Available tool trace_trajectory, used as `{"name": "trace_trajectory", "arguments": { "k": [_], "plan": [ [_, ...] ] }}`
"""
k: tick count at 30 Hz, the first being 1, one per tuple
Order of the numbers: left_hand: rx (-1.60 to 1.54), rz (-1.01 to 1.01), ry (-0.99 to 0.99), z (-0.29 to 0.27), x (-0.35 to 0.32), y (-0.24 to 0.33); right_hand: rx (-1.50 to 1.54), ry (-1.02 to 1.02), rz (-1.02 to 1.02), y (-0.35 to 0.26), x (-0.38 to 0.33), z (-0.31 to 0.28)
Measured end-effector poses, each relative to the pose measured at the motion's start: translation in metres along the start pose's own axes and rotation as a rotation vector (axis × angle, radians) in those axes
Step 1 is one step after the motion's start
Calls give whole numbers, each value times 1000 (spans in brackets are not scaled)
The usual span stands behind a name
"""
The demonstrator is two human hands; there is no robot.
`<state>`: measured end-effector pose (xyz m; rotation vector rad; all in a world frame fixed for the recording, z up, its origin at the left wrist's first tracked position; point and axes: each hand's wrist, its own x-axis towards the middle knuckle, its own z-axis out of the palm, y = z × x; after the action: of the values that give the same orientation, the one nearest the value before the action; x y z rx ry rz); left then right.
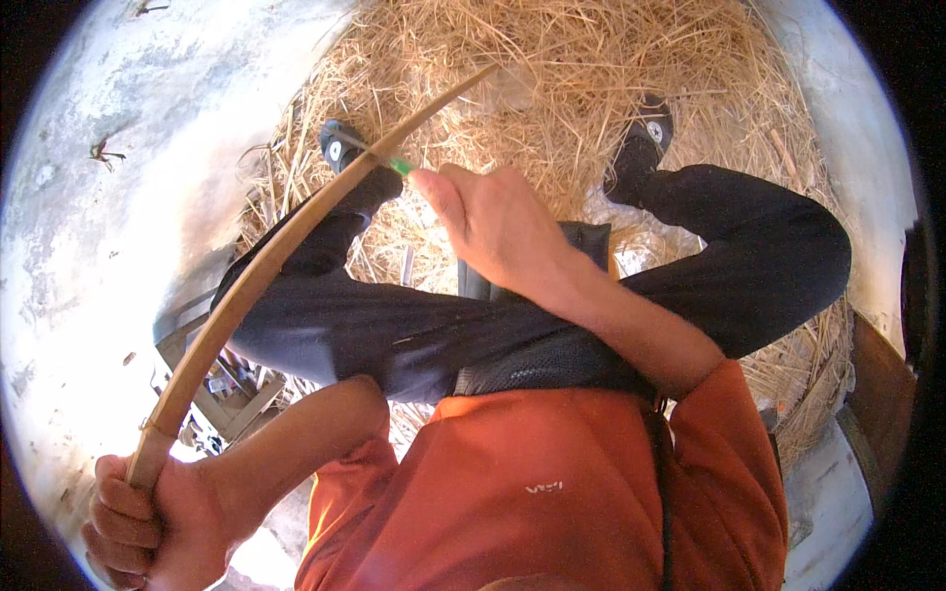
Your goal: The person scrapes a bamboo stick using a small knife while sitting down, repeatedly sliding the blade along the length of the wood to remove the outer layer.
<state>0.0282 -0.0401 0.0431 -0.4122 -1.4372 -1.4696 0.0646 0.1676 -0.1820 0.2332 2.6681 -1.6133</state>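
My left hand [138, 522] grips the thick end of a long curved bamboo strip [256, 276] at the lower left. The strip arcs up and right across my left knee, and its thin tip ends over the straw. My right hand [493, 222] is closed around a small green-handled tool [399, 165], likely a knife, whose tip touches the strip near my left shoe [340, 148]. The blade itself is mostly hidden by the strip.
I sit with legs in dark trousers [749, 246] spread over a pile of dry straw [591, 69]. Pale concrete ground [118, 197] lies to the left. A wooden crate-like object [227, 394] sits under my left thigh. My right shoe [645, 138] rests on the straw.
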Motion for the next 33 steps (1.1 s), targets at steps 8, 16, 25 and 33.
{"name": "trace_trajectory", "arguments": {
  "k": [8,16,25,33],
  "plan": [
    [-14,9,7,6,0,-2,-34,43,46,23,12,-2],
    [-433,-255,-501,-21,20,1,-21,95,17,45,21,3],
    [-281,-103,-219,2,2,3,-187,42,131,84,34,8],
    [16,57,5,12,0,1,-291,156,265,181,38,17]
  ]
}}
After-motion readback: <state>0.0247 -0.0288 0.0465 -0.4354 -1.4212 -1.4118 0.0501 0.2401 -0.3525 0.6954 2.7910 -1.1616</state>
